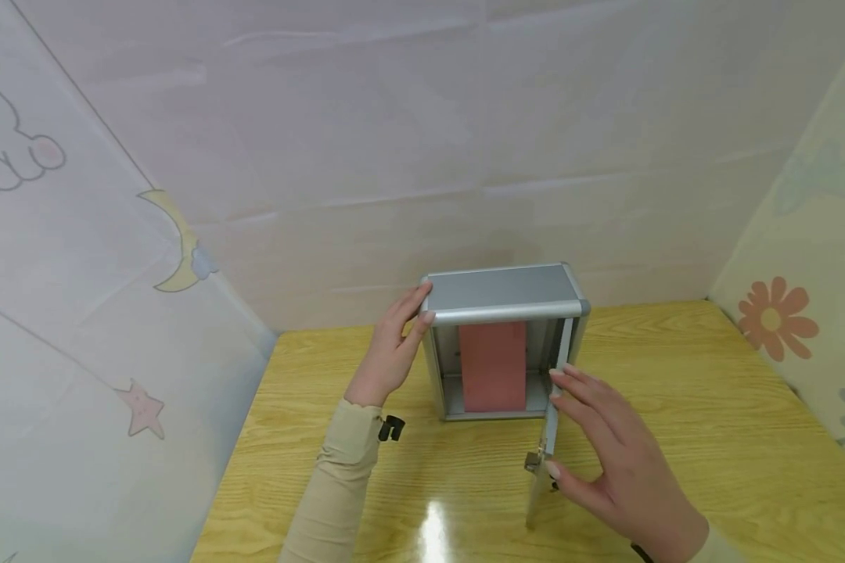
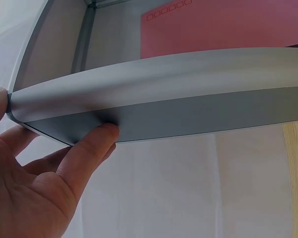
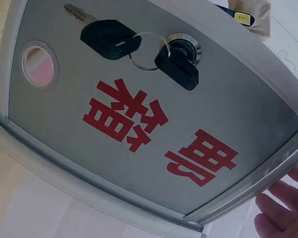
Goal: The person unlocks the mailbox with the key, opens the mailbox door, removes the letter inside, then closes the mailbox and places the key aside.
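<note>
A grey metal mailbox (image 1: 500,291) stands on the table with its door (image 3: 79,148) swung open towards me. Inside it leans a red envelope (image 1: 493,367) with a row of printed squares near one edge. My left hand (image 1: 390,348) grips the upper left corner of the box, its thumb pressing the top panel in the left wrist view. At the door's edge, the spread fingers of my right hand (image 1: 616,461) touch the frame. Large red characters mark the door's outer face. One key (image 3: 176,67) sits in its lock, and a second key (image 3: 109,39) dangles from the ring.
The box rests on a yellow wood-grain table (image 1: 676,391). A pale cloth wall (image 1: 465,156) rises behind it, and printed side walls with a moon (image 1: 176,242) and a flower (image 1: 774,317) flank the table.
</note>
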The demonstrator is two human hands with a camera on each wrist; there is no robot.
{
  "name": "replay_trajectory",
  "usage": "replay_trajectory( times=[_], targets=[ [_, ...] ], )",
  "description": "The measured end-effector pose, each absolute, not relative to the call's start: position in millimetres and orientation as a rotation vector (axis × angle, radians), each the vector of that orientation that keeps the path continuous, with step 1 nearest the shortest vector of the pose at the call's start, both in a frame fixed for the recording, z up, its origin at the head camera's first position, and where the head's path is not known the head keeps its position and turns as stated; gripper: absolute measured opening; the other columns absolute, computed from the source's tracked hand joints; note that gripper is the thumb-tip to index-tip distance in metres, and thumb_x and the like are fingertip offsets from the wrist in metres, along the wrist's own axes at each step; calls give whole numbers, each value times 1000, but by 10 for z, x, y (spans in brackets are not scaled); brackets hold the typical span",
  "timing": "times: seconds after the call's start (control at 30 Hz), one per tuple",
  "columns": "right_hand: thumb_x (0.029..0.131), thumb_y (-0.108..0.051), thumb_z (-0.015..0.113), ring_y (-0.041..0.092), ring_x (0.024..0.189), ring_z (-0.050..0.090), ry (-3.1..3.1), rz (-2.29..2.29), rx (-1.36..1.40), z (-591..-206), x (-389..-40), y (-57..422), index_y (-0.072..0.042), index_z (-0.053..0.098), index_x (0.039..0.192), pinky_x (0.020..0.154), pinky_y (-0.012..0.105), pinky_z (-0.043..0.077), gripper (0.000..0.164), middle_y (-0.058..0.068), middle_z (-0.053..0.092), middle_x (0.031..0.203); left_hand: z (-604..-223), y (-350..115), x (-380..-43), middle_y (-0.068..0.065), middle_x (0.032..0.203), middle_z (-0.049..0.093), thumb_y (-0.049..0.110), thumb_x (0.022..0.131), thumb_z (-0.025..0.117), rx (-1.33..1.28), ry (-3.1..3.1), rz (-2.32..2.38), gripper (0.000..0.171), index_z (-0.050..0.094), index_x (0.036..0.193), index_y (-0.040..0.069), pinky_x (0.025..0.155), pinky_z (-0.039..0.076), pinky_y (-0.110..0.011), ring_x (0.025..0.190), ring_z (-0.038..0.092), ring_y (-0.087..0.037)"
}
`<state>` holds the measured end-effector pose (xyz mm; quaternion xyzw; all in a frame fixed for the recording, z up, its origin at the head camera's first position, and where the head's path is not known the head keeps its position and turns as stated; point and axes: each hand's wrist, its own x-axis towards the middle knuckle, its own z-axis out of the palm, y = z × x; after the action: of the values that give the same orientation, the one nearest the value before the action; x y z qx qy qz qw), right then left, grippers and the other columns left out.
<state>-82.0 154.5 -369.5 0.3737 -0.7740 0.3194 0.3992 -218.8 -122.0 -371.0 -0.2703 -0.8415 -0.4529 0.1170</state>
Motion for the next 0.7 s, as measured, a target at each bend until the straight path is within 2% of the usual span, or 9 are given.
replay_trajectory(
  times=[0.37, 0.7],
  targets=[
    [93, -38, 60, 36, 119, 50, -1884, 855, 960, -3645, -773, 1680, 11, 64, 105, 107, 29, 32, 50, 27, 59, 118, -3714, -1219, -2195, -1, 152, 31, 42, 103, 40, -797, -2461, -1324, 53, 32, 151, 23, 103, 38, -41, 136, 33, -18],
    [93, -37, 59, 28, 117, 54, -1904, 866, 863, -3604, -708, 1770, 11, 65, 95, 103, 22, 35, 48, 24, 62, 115, -3720, -1227, -2207, -1, 152, 30, 41, 103, 40, -799, -2461, -1360, 52, 31, 151, 24, 101, 40, -42, 135, 34, -20]
  ],
)
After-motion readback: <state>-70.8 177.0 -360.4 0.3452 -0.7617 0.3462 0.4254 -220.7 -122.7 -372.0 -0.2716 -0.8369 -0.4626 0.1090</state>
